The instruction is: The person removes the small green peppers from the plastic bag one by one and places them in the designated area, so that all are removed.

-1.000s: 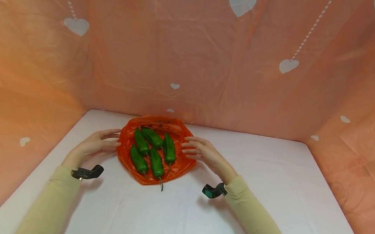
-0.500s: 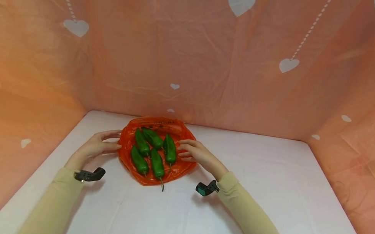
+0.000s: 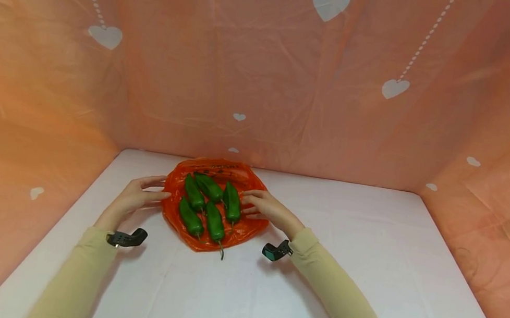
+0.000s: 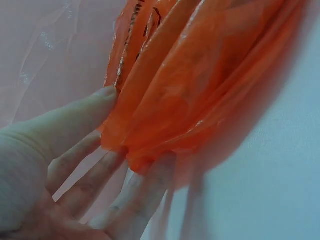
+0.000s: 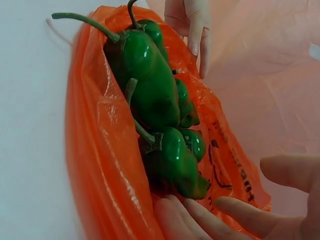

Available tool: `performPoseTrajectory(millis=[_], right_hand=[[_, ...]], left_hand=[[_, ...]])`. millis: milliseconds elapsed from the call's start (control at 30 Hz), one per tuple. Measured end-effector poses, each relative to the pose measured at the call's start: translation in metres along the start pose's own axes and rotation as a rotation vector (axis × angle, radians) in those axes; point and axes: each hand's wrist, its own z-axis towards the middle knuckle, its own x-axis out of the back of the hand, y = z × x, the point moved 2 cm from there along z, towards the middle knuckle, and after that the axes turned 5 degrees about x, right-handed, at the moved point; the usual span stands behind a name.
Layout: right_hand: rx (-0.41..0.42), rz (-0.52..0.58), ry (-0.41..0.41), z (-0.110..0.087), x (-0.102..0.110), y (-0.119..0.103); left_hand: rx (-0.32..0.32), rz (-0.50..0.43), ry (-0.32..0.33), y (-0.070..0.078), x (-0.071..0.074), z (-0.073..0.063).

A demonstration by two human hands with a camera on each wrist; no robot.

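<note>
An orange-red plastic bag (image 3: 247,226) lies spread with its mouth open on the white table. Several green peppers (image 3: 214,222) with stems rest in it. My left hand (image 3: 132,197) is at the bag's left edge; in the left wrist view its thumb (image 4: 75,117) meets the rim, with extended fingers touching the folded plastic lower down. At the right side, my right hand (image 3: 272,211) reaches over the rim, fingertips close to the rightmost pepper (image 3: 232,202). The right wrist view shows those fingers (image 5: 185,220) fairly straight inside the bag, thumb held apart.
A white table (image 3: 201,300) extends toward the front and right. Peach-orange sheets with white hearts (image 3: 331,3) rise behind and on both sides. Dark wrist cameras (image 3: 128,238) sit on both wrists, below beige sleeves (image 3: 334,289).
My right hand has moved left, from the bag's right edge to over its inside, beside the rightmost pepper. My left hand has shifted slightly right, its thumb now overlapping the rim.
</note>
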Motion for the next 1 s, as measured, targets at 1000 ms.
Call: performPoseTrajectory(millis=[1000], right_hand=[[-0.090, -0.227, 0.134, 0.027, -0.015, -0.003]], left_hand=[[-0.010, -0.040, 0.008, 0.000, 0.000, -0.004]])
